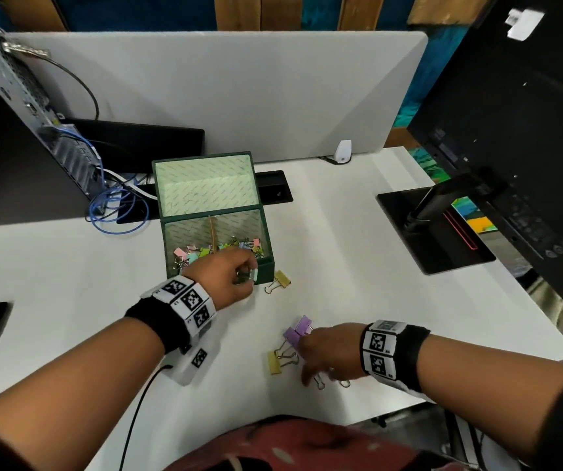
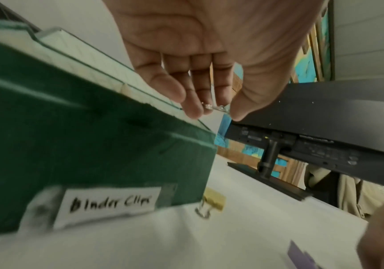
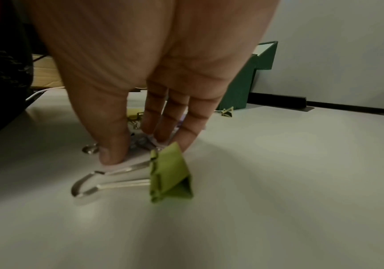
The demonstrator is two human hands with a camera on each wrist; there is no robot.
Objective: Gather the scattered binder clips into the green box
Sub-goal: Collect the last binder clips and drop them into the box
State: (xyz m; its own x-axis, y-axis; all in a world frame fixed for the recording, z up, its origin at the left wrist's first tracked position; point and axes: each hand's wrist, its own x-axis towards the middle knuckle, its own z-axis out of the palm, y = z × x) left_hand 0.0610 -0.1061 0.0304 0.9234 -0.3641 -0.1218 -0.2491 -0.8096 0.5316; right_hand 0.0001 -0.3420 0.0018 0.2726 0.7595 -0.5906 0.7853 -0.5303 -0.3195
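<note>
The left hand (image 1: 230,277) pinches a pale binder clip (image 1: 254,275) at the front right corner of the green box (image 1: 270,266). The right hand (image 1: 329,351), near the bench's (image 1: 341,239) front edge, presses thumb and fingers (image 3: 187,131) down on a green clip (image 3: 170,174) lying on the bench, grip not yet closed. Purple clips (image 1: 297,331) lie just beside it.

Head camera looks down over the desk (image 1: 341,232); both wrist cameras sit low, sharing the green box (image 2: 82,145).
</note>
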